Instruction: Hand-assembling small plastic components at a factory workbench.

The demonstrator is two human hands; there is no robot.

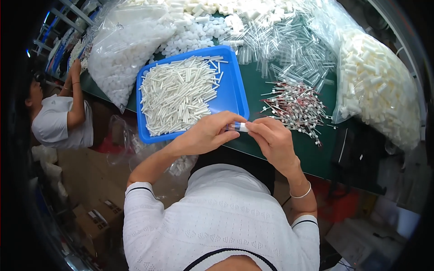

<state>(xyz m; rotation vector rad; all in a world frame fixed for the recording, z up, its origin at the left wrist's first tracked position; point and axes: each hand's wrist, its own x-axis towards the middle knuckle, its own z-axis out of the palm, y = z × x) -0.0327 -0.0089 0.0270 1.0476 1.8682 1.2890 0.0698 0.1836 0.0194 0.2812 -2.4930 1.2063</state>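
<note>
- Clear plastic forms the small tube (234, 127) held above the counter's near edge, between the person's two hands, just beside the lower right corner of the blue tray.
- The left hand (203, 133) reaches in from the left, its thumb and index finger bent nearly together, with the tube's left part between them.
- The right hand (275, 142) has its fingers closed in a pinch at the tube's other end, around a white end piece (242, 127); whether that piece sits inside the tube or over it, I cannot tell.
- White sticks (174, 97) lie heaped in the blue tray (242, 92), leaving part of its right side bare.
- Green shows on the counter (253, 83) between the tray and a loose pile of thin red-and-white pieces (296, 108), which lies just beyond the right hand.
- Behind that pile, many clear tubes (289, 43) lie jumbled.
- White caps (194, 36) are spread behind the tray; a clear bag (131, 43) of similar pieces stands at its left.
- Cream-coloured cylinders fill another bag (379, 77) on the right.
- Off to the left, another person (58, 115) in a white top has both forearms raised.
</note>
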